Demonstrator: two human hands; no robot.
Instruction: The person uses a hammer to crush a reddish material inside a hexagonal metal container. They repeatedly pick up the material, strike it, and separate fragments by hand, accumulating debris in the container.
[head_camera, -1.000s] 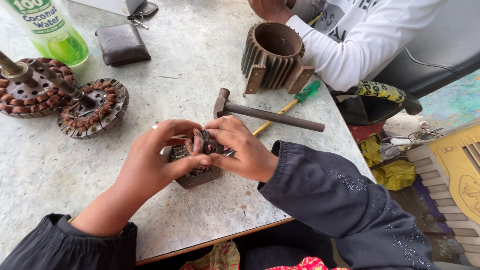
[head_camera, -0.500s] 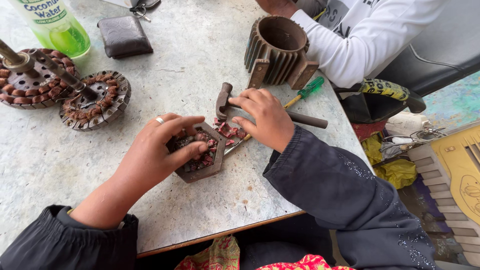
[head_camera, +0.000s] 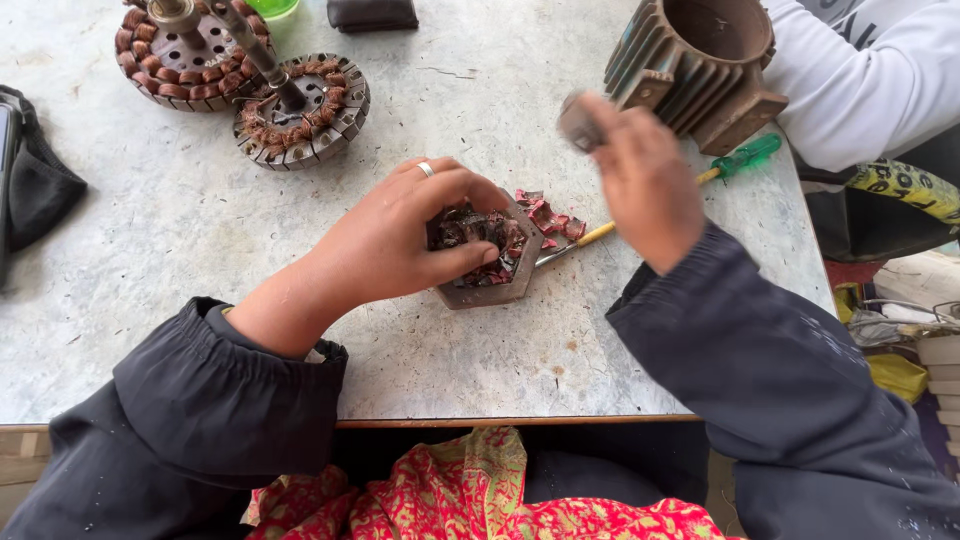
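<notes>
The small motor core (head_camera: 487, 250) was pinned on the table (head_camera: 150, 250) by the left hand (head_camera: 400, 235), clamped over it. The right hand (head_camera: 645, 180) was closed on a hammer (head_camera: 580, 120), raised, blurred. Judged heavy, rigid; windings fragile; best gripped by its metal frame.

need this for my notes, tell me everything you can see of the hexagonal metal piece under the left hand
The hexagonal piece is a flat, dull grey-brown metal frame lying on the pale worn table, near its front edge. Dark and reddish copper-like windings fill its middle, with torn reddish scraps spilling past its right side. The left hand grips it from above, fingers curled into the windings. A screwdriver's shaft runs just behind it; contact is unclear.
</notes>
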